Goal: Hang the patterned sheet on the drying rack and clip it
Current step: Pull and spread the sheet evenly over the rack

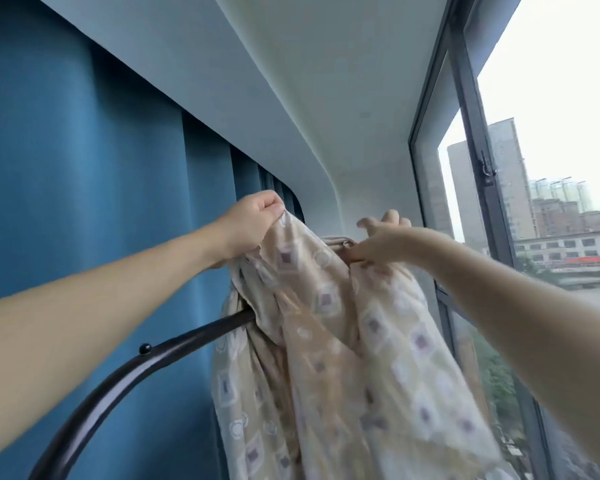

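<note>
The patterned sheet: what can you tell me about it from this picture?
The patterned sheet looks like soft beige cloth printed with pale squares and circles holding purple-grey centres. It hangs bunched and folded over the dark curved bar of the drying rack, falling past the bottom of the view. The left hand pinches an upper edge and lifts it; the right hand grips a gathered part near the top. No clip shows.

Dark curved drying rack bar (125,370), patterned beige sheet (326,358) draped over it in bunched folds.
</note>
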Available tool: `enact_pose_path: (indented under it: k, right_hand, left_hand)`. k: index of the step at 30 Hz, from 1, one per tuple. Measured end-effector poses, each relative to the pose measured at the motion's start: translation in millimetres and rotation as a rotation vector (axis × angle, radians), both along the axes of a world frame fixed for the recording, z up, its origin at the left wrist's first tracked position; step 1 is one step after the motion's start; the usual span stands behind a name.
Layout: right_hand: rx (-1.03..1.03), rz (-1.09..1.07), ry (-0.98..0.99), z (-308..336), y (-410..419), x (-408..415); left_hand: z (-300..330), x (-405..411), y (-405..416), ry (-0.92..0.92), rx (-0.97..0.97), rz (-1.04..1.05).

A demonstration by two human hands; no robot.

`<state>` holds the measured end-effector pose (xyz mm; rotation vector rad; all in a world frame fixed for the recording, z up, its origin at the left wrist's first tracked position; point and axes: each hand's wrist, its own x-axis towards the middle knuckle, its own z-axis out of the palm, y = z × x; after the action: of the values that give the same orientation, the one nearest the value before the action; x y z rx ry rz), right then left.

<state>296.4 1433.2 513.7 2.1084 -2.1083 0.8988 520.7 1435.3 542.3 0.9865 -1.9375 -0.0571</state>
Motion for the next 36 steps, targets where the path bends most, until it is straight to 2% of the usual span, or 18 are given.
enact_pose_path:
  k: [2,3,4,6,8,11,13,15,17,18,21,24,26,28,32,34,36]
  right_hand:
    - [-0.128,0.241,-0.27,-8.3,4.9,16.2]
    - [-0.094,0.398,-0.386,-12.9,9.2,25.0]
    - [-0.018,0.498,-0.398,-19.2,15.3,35.9]
    - [0.058,0.521,-0.242,-34.1,19.7,55.1]
    - [-0.076,0.366,-0.073,-41.1,4.2,68.4]
    - [-0.248,0.219,0.11,-43.1,-21.5,76.1]
    - [-0.234,0.251,0.063,-41.9,-32.6,75.1]
    - [-0.254,0.259,-0.027,-38.4,-38.9,72.6]
    - [-0.344,0.252,0.007,-32.1,-35.3,71.8]
    - [-0.427,0.257,0.103,-28.9,-31.6,71.3]
    - [-0.733,0.307,0.589,-23.6,-21.7,69.6]
    - [-0.728,0.229,0.843,-13.9,-24.7,63.9]
    - [-0.667,0.147,0.881,-6.5,-27.4,63.0]
    - [-0.637,0.065,0.838,3.9,-25.8,65.6]
    - [-0.734,-0.058,0.79,25.4,-27.0,70.1]
    - [-0.795,-0.097,0.772,36.4,-27.8,66.7]
    - [-0.812,-0.118,0.736,42.8,-28.0,64.6]
  left_hand:
    - [-2.9,-5.5,-5.9,0.055,-0.025,0.034]
    - [-2.5,-7.1,-9.0,0.114,-0.038,0.071]
    - [-1.5,-8.6,-9.8,0.185,-0.015,0.082]
    - [-1.0,-12.5,-7.3,0.297,0.119,-0.033]
    - [-4.5,-15.0,-2.5,0.291,0.256,-0.2]
    - [-8.3,-9.5,11.5,0.143,0.341,-0.271]
    - [-6.8,1.1,16.4,-0.052,0.462,-0.257]
    - [-6.9,14.2,13.7,-0.379,0.5,-0.013]
    - [-13.1,23.6,5.6,-0.601,0.466,0.234]
    - [-18.1,26.5,-1.6,-0.668,0.447,0.299]
    - [-29.7,26.3,-13.5,-0.763,0.255,0.496]
    - [-36.1,21.0,-17.1,-0.825,-0.128,0.789]
    - [-35.6,16.0,-20.1,-0.858,-0.359,0.892]
    - [-31.1,15.3,-24.7,-0.791,-0.448,0.924]
    - [-10.3,31.2,-37.5,-0.435,-0.571,0.935]
    - [-1.2,44.6,-45.5,-0.142,-0.469,0.948]
    - [5.1,57.6,-57.3,0.205,-0.289,0.833]
